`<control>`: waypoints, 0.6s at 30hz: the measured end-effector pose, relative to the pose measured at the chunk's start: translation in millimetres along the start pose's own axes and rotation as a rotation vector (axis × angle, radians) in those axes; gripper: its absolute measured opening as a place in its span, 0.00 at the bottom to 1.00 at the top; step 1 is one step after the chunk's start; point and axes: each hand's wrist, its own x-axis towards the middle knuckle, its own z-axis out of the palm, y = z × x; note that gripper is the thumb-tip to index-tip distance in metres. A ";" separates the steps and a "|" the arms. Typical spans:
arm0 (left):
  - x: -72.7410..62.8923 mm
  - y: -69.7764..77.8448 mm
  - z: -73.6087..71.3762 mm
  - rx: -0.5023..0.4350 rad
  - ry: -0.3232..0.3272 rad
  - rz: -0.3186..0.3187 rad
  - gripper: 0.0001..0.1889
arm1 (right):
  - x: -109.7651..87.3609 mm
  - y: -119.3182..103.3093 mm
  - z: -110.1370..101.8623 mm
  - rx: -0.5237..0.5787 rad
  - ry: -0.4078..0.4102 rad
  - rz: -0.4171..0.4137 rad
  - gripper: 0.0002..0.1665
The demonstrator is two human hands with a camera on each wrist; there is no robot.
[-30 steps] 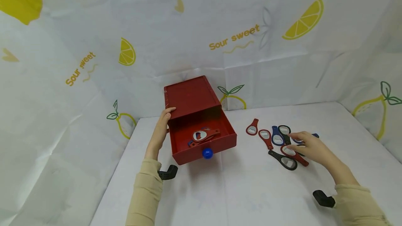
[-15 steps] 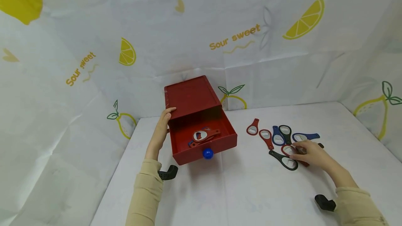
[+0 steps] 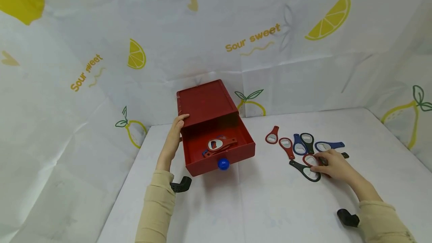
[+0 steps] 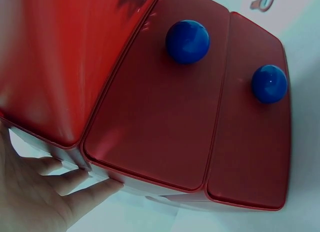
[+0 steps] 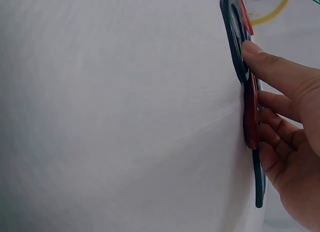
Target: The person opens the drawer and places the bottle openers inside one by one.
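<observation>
Fingers of our right hand [image 3: 332,166] have dropped from hovering onto the red bottle opener [image 3: 309,159], pinching it, while our left hand [image 3: 173,140] stays flat-fingered against the red drawer box [image 3: 202,104].

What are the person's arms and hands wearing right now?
Both arms are in long beige sleeves, the left sleeve and the right sleeve, ending at the wrists. The left hand and right hand are bare: no gloves, rings or markings show. A small black camera mount sticks out at the left wrist, and another black mount at the right wrist.
</observation>
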 end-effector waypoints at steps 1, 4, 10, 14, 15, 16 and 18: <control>0.3 0.1 -0.1 -0.001 0.001 -0.001 0.22 | 0.8 -0.1 -0.4 -0.001 0.002 -0.002 0.35; 1.0 0.2 -0.6 -0.008 0.003 -0.005 0.22 | 2.5 -0.6 -1.1 -0.003 0.004 -0.009 0.35; 1.7 -1.1 -0.4 -0.011 -0.001 -0.007 0.22 | 2.8 -1.4 -0.6 0.029 -0.003 0.001 0.36; 0.9 -0.5 0.2 -0.008 0.001 -0.006 0.22 | 3.3 -2.9 0.0 0.079 -0.001 -0.002 0.37; 0.8 -0.3 0.4 -0.006 0.002 -0.007 0.22 | 3.2 -3.3 0.1 0.093 -0.006 -0.001 0.38; 0.6 0.0 0.6 -0.002 0.004 -0.006 0.22 | 2.9 -3.7 0.2 0.102 -0.013 0.004 0.38; 0.4 0.5 1.2 0.000 0.004 -0.009 0.22 | 2.1 -4.5 -0.1 0.114 -0.027 0.016 0.38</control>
